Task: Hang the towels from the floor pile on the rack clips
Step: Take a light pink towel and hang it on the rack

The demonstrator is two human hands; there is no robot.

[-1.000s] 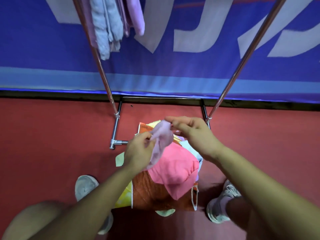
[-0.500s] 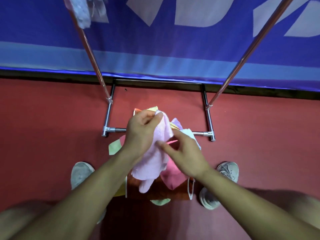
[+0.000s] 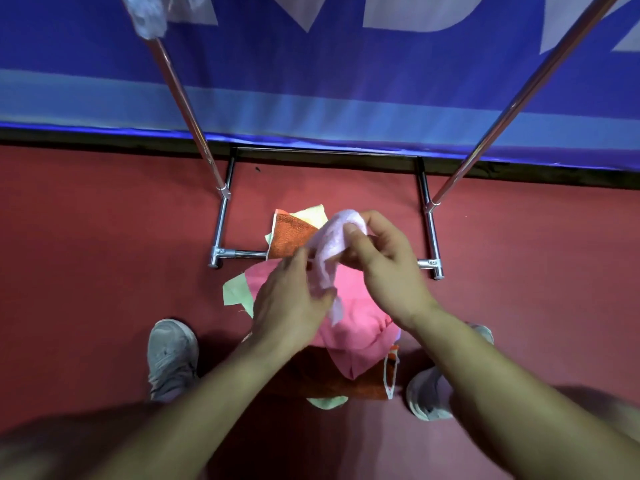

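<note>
A pale pink towel point(image 3: 329, 245) is pinched at its top by the right hand point(image 3: 388, 271) and gripped lower by the left hand point(image 3: 291, 306), likely to find an edge for clipping. It is held above the floor pile point(image 3: 356, 330)

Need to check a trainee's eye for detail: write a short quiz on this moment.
1. True or false: the left hand and the right hand both hold the pale pink towel.
2. Which towel lies topmost on the floor pile? A green; B bright pink; C orange.
3. How many shoes show on the red floor?
Key: 1 true; 2 B, the bright pink towel; 3 two.
</note>
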